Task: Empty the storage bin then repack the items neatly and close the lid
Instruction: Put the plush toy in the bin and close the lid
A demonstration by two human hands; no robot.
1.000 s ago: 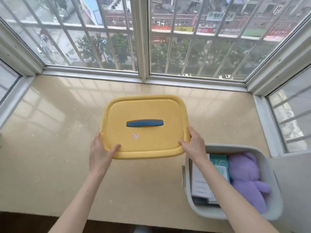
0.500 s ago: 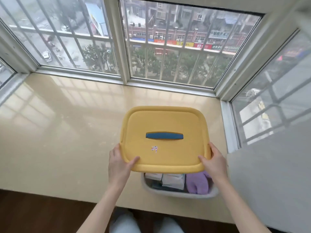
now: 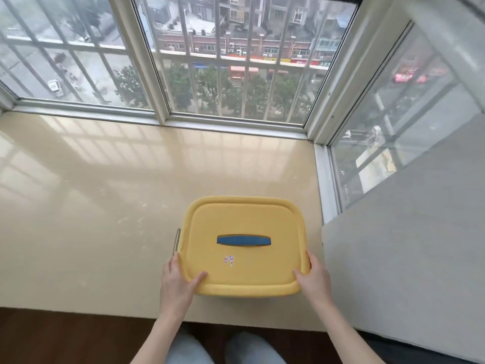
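I see the yellow lid (image 3: 246, 222) lying flat, blue handle (image 3: 243, 240) at its middle, near the front right of the beige counter (image 3: 105, 206). A grey clasp (image 3: 178, 239) shows at its left edge, and whatever lies beneath is hidden. My left grip (image 3: 177, 278) and right grip (image 3: 313, 278) each clasp a near corner, thumbs on top.

You see a lid (image 3: 246, 222) of matt, finely grained yellow plastic, with a smoother blue plastic handle (image 3: 243, 240). At its 9 o'clock edge a thin grey clasp (image 3: 178, 239) looks metallic. The beige worktop (image 3: 105, 193) is glossy and stone-like, and the floor (image 3: 65, 334) is dark wood.
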